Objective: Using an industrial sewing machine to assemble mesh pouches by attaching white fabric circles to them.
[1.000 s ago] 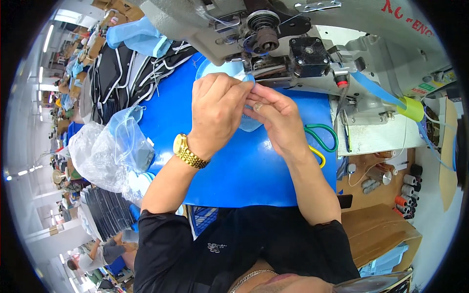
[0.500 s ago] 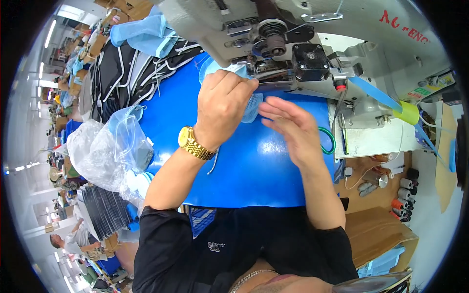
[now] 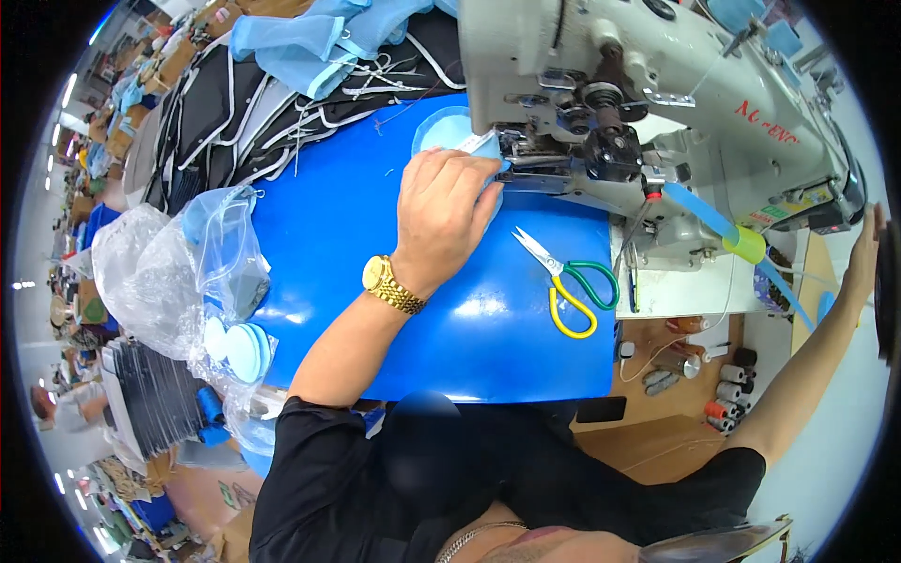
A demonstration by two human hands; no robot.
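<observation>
My left hand (image 3: 441, 211), with a gold watch on its wrist, grips a light blue fabric piece (image 3: 441, 131) and holds it against the needle area of a grey industrial sewing machine (image 3: 610, 84). The piece is partly hidden under my fingers. My right hand (image 3: 865, 258) is stretched out to the far right, touching a dark part at the machine's right end; its grip is unclear at the picture's rim. Scissors (image 3: 572, 281) with green and yellow handles lie on the blue tabletop (image 3: 422, 319), just right of my left hand.
A clear plastic bag (image 3: 178, 272) with round light blue pads (image 3: 239, 349) sits at the table's left edge. Black pieces with white piping (image 3: 235, 122) and light blue fabric (image 3: 319, 38) lie at the back. Thread spools (image 3: 723, 389) stand low right. Another person (image 3: 56, 403) works far left.
My right hand has left the fabric and swung out to the machine's right end. My left hand has pushed the blue piece up to the needle area. The view has shifted, and the scissors now show.
</observation>
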